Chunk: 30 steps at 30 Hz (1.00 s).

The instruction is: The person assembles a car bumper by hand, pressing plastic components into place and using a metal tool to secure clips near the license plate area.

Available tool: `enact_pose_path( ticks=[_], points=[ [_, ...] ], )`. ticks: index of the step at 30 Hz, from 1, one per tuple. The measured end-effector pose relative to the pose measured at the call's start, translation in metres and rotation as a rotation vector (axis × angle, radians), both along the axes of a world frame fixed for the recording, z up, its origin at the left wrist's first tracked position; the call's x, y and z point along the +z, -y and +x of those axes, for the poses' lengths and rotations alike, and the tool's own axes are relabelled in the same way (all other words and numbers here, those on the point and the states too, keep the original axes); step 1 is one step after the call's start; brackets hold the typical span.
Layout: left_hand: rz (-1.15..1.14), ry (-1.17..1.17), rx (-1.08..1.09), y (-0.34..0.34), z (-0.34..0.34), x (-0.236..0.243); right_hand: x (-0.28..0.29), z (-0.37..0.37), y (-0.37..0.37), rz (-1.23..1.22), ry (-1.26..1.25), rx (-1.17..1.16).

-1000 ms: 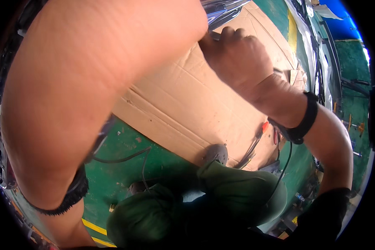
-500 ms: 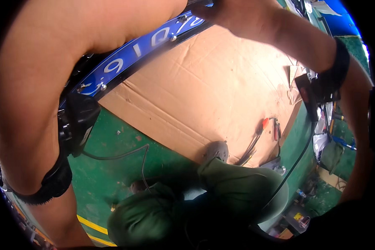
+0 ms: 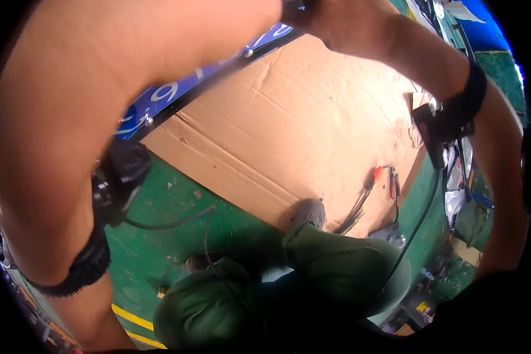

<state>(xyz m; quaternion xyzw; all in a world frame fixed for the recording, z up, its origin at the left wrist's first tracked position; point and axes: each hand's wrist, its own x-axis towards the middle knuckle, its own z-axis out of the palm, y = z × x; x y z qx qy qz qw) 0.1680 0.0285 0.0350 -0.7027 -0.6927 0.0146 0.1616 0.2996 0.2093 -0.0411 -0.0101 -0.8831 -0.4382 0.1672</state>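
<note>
A blue licence plate (image 3: 164,93) with white characters sits slantwise at the upper left on a dark panel, silver screws along its lower edge. My left forearm (image 3: 153,41) stretches across it and covers much of it; the left hand lies beyond the top edge. From the right, my right hand (image 3: 336,23) reaches to the plate's far end, its fingers hidden beside a small dark thing (image 3: 298,13) that I cannot make out. What either hand holds does not show. Black strapped devices with cables hang on my left arm (image 3: 121,177) and right arm (image 3: 445,127).
A large cardboard sheet (image 3: 301,124) covers the green floor (image 3: 159,218) before my knees. Cables with a red-ended tool (image 3: 377,174) lie on its right part, beside red-handled pliers (image 3: 393,187). My shoe (image 3: 310,212) rests on its near edge. Clutter lines the right side.
My left forearm has shifted slightly right and covers more of the plate. The right forearm has drawn a little left. The dark thing between the hands shows differently.
</note>
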Motion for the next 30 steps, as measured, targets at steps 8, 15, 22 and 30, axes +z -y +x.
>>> enact_pose_path(
  ticks=[8, 15, 22, 30],
  points=[
    [0.026, 0.096, -0.036, -0.009, -0.003, -0.013, -0.041, 0.002, 0.068, 0.161, -0.223, -0.371],
    [-0.013, 0.032, 0.016, 0.003, 0.005, -0.006, -0.027, 0.005, 0.011, -0.089, -0.184, -0.041],
    [-0.078, 0.043, 0.106, 0.008, 0.022, 0.003, -0.006, 0.006, 0.01, -0.182, 0.136, -0.256],
    [0.014, 0.17, 0.213, 0.017, 0.027, 0.02, -0.097, 0.001, 0.064, -0.893, 0.08, -0.402]
  ],
)
